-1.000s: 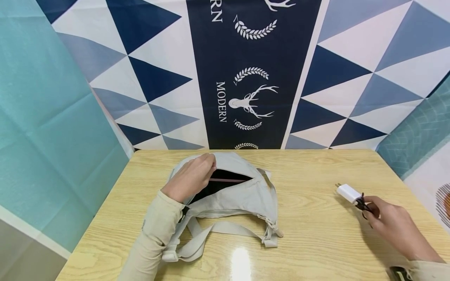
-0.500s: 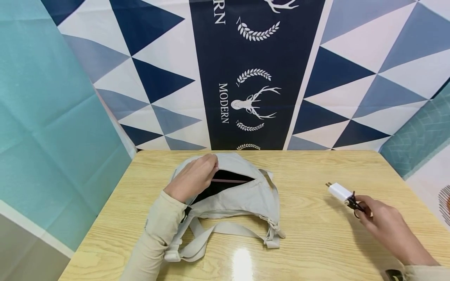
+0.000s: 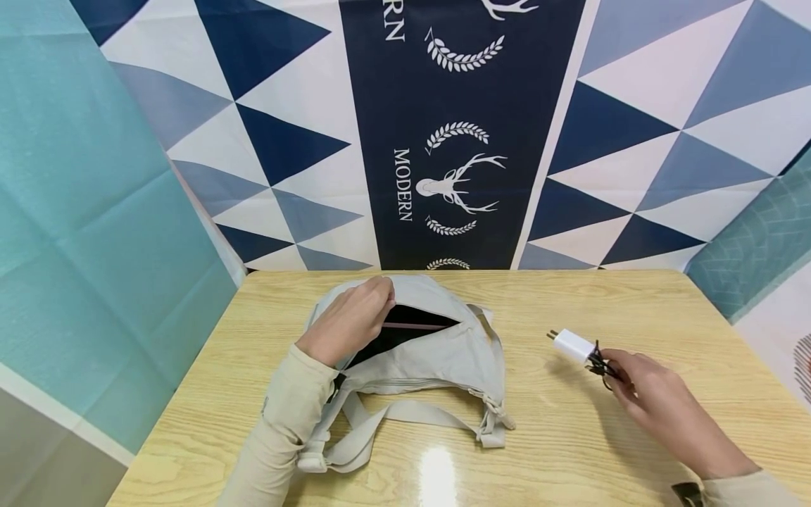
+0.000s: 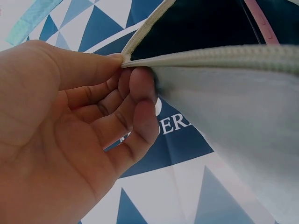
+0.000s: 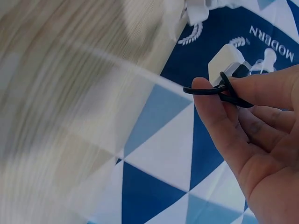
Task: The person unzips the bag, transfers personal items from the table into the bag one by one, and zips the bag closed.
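- The backdrop [image 3: 456, 134] of blue and white triangles, with a deer emblem and the word MODERN, stands behind the surface [image 3: 570, 436].
- The surface is pale wood, and both my arms reach over it.
- The bag [image 3: 437, 355], light grey, lies left of the middle of the surface, its mouth gaping to show a dark lining and a thin pink edge; its strap [image 3: 393, 422] trails toward me.
- My left hand [image 3: 347, 320] pinches the bag's upper rim between thumb and fingertips, holding the opening apart.
- My right hand [image 3: 659, 405] is well apart from the bag, to its right, fingers curled around a black cable [image 3: 602, 366].
- The charger [image 3: 573, 345], a small white plug, hangs from that cable just above the surface, prongs pointing toward the bag.
- From the right wrist, the cable loops over my forefinger [image 5: 210, 107], with the charger just behind my fingertips.
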A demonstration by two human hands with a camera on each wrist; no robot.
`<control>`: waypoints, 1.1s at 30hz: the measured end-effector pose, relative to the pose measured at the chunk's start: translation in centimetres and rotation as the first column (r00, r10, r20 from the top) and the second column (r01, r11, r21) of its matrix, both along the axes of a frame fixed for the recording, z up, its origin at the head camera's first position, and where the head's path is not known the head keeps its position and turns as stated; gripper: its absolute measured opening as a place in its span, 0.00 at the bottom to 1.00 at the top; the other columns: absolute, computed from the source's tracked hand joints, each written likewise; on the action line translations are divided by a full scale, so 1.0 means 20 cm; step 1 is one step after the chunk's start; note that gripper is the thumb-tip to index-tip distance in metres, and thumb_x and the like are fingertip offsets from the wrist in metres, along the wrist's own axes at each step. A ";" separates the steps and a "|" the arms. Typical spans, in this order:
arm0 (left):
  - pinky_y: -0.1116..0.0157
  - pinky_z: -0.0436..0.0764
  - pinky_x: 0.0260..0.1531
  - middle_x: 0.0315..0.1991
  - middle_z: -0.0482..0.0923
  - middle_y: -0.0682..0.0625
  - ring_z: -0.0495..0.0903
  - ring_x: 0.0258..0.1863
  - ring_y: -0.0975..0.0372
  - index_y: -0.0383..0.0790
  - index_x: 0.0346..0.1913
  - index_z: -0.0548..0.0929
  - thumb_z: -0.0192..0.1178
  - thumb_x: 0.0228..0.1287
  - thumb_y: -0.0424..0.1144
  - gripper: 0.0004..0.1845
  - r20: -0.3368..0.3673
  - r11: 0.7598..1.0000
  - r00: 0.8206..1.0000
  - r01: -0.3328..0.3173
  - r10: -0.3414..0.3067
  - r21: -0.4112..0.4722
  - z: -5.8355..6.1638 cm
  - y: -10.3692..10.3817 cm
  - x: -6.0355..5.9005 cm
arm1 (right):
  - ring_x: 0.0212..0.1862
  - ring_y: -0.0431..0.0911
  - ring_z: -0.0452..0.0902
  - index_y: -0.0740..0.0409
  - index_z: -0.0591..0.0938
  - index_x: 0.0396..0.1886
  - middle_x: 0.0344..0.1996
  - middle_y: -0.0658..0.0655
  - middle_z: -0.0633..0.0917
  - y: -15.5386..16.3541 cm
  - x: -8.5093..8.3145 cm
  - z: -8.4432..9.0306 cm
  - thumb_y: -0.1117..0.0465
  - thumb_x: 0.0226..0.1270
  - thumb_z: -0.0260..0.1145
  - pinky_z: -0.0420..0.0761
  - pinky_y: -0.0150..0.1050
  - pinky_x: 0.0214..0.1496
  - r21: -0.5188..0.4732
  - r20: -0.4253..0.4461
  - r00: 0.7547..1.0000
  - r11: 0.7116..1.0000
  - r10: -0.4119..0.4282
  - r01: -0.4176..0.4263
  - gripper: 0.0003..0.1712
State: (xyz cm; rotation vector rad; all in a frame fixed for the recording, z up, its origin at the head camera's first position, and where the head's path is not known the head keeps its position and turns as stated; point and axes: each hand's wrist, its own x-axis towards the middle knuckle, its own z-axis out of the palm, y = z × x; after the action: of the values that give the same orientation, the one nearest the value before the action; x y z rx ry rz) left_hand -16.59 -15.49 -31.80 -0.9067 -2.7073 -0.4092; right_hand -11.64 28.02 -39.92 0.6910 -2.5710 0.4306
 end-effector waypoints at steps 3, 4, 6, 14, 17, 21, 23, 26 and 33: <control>0.69 0.71 0.23 0.30 0.71 0.51 0.68 0.22 0.64 0.38 0.38 0.75 0.53 0.75 0.31 0.05 -0.005 1.000 1.000 0.001 -0.001 -0.001 0.00 0.00 0.00 | 0.30 0.36 0.72 0.64 0.81 0.46 0.30 0.48 0.82 -0.05 -0.01 0.01 0.77 0.45 0.76 0.75 0.39 0.26 0.009 0.005 1.000 1.000 0.030 -0.030 0.25; 0.69 0.71 0.23 0.31 0.71 0.51 0.68 0.22 0.64 0.38 0.38 0.75 0.53 0.75 0.31 0.05 -0.006 1.000 1.000 0.001 -0.001 -0.001 0.00 0.00 0.00 | 0.31 0.37 0.73 0.64 0.81 0.46 0.31 0.49 0.82 -0.06 -0.01 0.02 0.76 0.45 0.76 0.76 0.39 0.26 0.011 0.002 0.999 0.999 0.037 -0.037 0.25; 0.68 0.71 0.23 0.31 0.71 0.50 0.69 0.23 0.64 0.38 0.38 0.75 0.53 0.75 0.31 0.05 -0.004 1.000 1.000 0.002 -0.002 -0.001 0.00 0.00 0.00 | 0.31 0.38 0.74 0.64 0.81 0.46 0.32 0.50 0.83 -0.10 -0.01 0.03 0.76 0.46 0.76 0.76 0.39 0.26 0.014 0.003 0.999 0.999 0.051 -0.051 0.25; 0.68 0.71 0.23 0.31 0.71 0.51 0.68 0.23 0.64 0.38 0.38 0.75 0.52 0.75 0.31 0.05 -0.004 1.000 1.000 -0.004 0.004 -0.005 0.00 0.00 0.00 | 0.34 0.40 0.77 0.63 0.80 0.48 0.34 0.51 0.83 -0.25 -0.01 0.06 0.75 0.49 0.75 0.79 0.39 0.29 0.011 0.003 0.991 0.991 0.133 -0.133 0.24; 0.68 0.71 0.23 0.31 0.71 0.51 0.69 0.23 0.64 0.38 0.38 0.75 0.52 0.75 0.31 0.05 -0.001 1.000 1.000 -0.004 0.004 -0.004 0.00 0.00 0.00 | 0.34 0.39 0.76 0.63 0.80 0.49 0.35 0.51 0.83 -0.33 -0.01 0.07 0.75 0.51 0.74 0.79 0.37 0.29 0.004 0.010 0.986 0.986 0.168 -0.168 0.23; 0.69 0.72 0.24 0.31 0.72 0.50 0.70 0.23 0.64 0.38 0.39 0.76 0.53 0.75 0.31 0.04 0.017 1.000 1.000 -0.012 0.012 -0.007 0.00 0.00 0.00 | 0.35 0.39 0.77 0.64 0.80 0.50 0.35 0.52 0.83 -0.45 -0.04 0.07 0.75 0.55 0.71 0.80 0.36 0.31 -0.016 0.013 0.977 0.977 0.215 -0.214 0.21; 0.68 0.73 0.24 0.31 0.72 0.50 0.70 0.23 0.64 0.37 0.39 0.76 0.53 0.75 0.31 0.04 0.019 1.000 1.000 -0.021 0.021 -0.012 0.00 0.00 0.00 | 0.35 0.39 0.76 0.64 0.80 0.49 0.34 0.52 0.83 -0.52 -0.06 0.07 0.75 0.56 0.70 0.81 0.36 0.32 -0.027 0.010 0.970 0.970 0.243 -0.242 0.20; 0.68 0.73 0.24 0.31 0.72 0.50 0.70 0.23 0.63 0.37 0.38 0.76 0.54 0.74 0.30 0.04 0.013 1.000 1.000 -0.023 0.023 -0.009 0.00 -0.01 0.00 | 0.37 0.42 0.78 0.65 0.80 0.50 0.36 0.55 0.84 -0.64 -0.10 0.06 0.75 0.58 0.68 0.83 0.39 0.37 -0.038 0.045 0.964 0.964 0.263 -0.262 0.18; 0.69 0.73 0.24 0.31 0.72 0.50 0.70 0.23 0.64 0.38 0.38 0.76 0.54 0.74 0.30 0.04 -0.001 1.000 1.000 -0.010 0.010 -0.006 0.00 0.00 0.00 | 0.48 0.51 0.81 0.67 0.78 0.55 0.45 0.61 0.85 -0.82 -0.15 0.05 0.74 0.62 0.66 0.83 0.46 0.49 -0.023 0.127 0.963 0.971 0.237 -0.236 0.20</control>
State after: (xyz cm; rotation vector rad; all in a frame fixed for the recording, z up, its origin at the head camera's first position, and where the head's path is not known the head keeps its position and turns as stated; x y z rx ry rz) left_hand -16.68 -15.56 -31.89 -0.8947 -2.7120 -0.3984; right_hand -14.60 11.60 -38.82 1.0045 -2.6132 0.5788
